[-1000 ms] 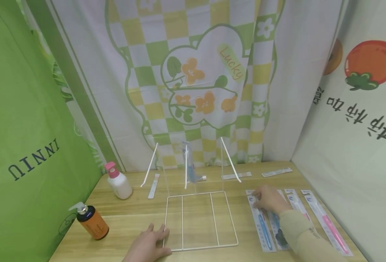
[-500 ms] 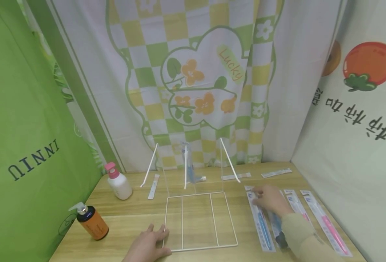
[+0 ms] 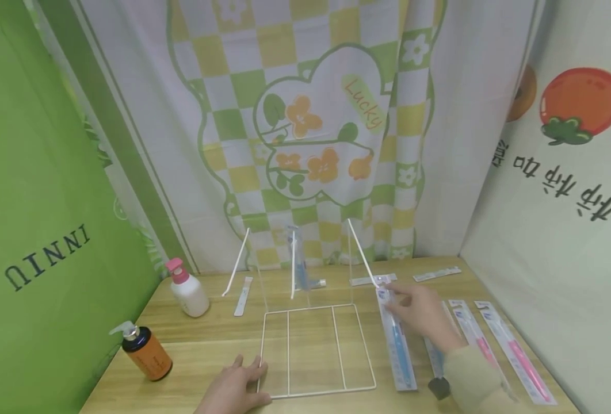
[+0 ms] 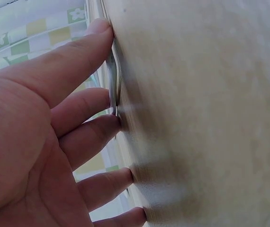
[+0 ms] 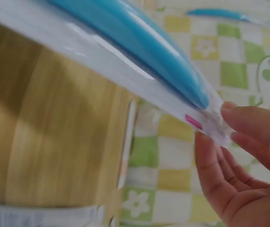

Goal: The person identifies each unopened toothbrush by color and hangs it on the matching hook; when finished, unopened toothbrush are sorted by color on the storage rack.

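Note:
My right hand pinches the top end of a packaged toothbrush with a blue handle, just right of a white wire rack. In the right wrist view, thumb and fingers grip one end of the clear pack. The pack's top is close to the rack's right hook; whether they touch I cannot tell. My left hand rests at the rack base's left front corner, its fingers fairly straight against wire and tabletop. Another blue packaged toothbrush hangs by the middle hook.
Several packaged toothbrushes lie on the right, including a pink one and a partly covered blue one. Pump bottles, one white and one orange-labelled, stand left. Narrow printed strips lie behind. Curtains border the wooden table.
My right hand has lifted the leftmost blue packaged toothbrush from the row and moved it left toward the rack. The left hand has stayed put at the rack's base.

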The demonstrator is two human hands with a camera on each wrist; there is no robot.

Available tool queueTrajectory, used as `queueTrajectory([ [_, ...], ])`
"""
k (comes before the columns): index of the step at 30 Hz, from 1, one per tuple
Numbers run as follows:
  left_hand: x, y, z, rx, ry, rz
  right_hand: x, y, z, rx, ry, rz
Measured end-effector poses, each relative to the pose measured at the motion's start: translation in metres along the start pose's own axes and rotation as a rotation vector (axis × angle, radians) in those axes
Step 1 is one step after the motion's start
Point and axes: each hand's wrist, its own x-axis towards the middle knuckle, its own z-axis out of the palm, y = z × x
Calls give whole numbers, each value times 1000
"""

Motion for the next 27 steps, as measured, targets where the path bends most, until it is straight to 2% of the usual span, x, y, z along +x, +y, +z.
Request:
queueTrajectory([
  [5, 0, 0, 1, -2, 4, 3, -5, -22, 12, -24, 158, -189],
  [9, 0, 0, 0, -4, 4, 2, -11, -46, 23, 24, 221, -318],
  [20, 0, 2, -1, -12, 6, -4, -32, -105, 45, 183, 278, -590],
  [27, 0, 1, -1, -15, 1, -1, -43, -135, 46, 285, 296, -667],
])
